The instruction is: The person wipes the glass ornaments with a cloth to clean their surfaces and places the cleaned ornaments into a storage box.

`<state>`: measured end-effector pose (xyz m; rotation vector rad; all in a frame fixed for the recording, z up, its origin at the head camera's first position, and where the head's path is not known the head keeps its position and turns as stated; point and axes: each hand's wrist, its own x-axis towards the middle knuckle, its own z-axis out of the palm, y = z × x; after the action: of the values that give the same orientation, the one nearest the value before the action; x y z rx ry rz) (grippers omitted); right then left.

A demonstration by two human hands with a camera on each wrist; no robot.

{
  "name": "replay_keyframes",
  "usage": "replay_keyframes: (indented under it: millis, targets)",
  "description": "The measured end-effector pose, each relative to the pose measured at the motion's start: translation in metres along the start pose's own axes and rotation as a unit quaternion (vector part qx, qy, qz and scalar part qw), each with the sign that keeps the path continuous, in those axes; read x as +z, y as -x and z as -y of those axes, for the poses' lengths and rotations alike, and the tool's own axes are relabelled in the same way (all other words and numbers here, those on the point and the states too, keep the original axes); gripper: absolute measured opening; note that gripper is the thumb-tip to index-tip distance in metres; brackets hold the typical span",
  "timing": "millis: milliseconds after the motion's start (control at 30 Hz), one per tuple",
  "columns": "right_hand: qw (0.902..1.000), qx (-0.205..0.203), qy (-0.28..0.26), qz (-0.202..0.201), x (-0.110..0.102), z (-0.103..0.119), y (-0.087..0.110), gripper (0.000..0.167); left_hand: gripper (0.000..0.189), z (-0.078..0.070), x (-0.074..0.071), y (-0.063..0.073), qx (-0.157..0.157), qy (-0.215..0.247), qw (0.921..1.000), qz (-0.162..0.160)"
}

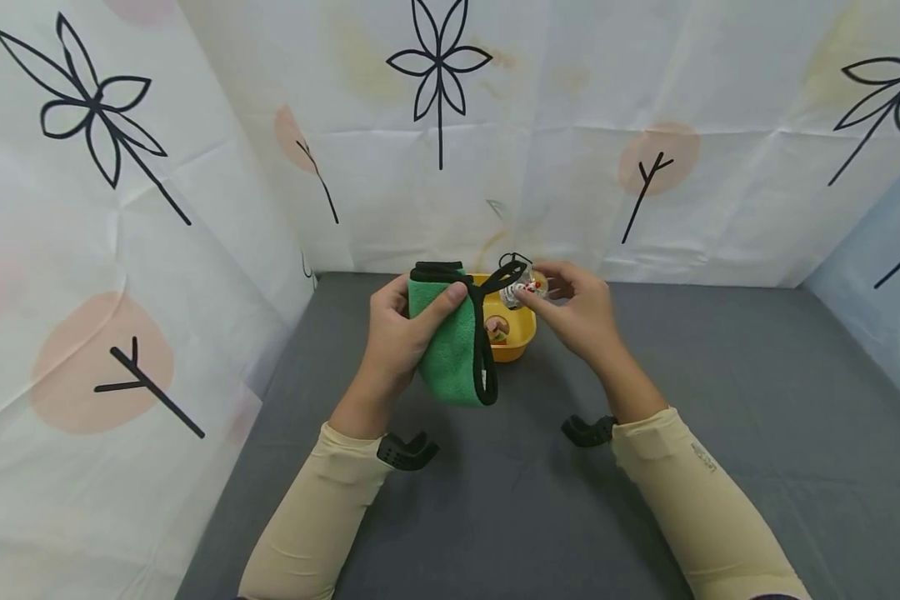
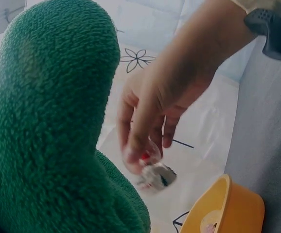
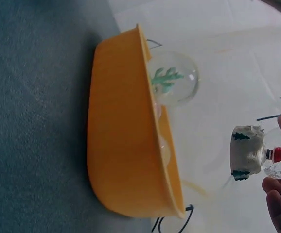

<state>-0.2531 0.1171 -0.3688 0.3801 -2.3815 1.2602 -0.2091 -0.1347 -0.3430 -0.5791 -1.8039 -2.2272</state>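
Note:
My left hand grips a folded green towel with black edging, thumb pressed on its front. The towel fills much of the left wrist view. In my right hand is a small snow globe, pinched by its clear ball. It has a white base with dark green trees, and a red figure shows inside. This globe is held above a yellow basin. Within the basin sits another clear globe with a green plant-like piece inside. The towel partly hides the basin in the head view.
A grey cloth-covered table lies under both hands. White curtains with leaf drawings stand behind and at the left. Black wrist bands stick out at both sleeves.

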Motion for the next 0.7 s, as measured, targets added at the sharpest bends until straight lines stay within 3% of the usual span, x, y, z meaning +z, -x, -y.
replay_keyframes:
  millis: [233, 367, 700]
  targets:
    - [0.9973, 0.02, 0.044, 0.056, 0.015, -0.017, -0.017, 0.047, 0.025, 0.0, -0.003, -0.001, 0.007, 0.002, 1.0, 0.001]
    - [0.9928, 0.023, 0.082, 0.084, 0.027, -0.025, -0.026, 0.037, 0.024, -0.002, -0.005, -0.001, 0.007, 0.001, 1.0, 0.002]
    - [0.9809, 0.045, 0.144, 0.123, 0.049, -0.037, -0.038, 0.03, 0.027, -0.004, -0.005, -0.001, -0.002, -0.006, 0.9999, 0.01]
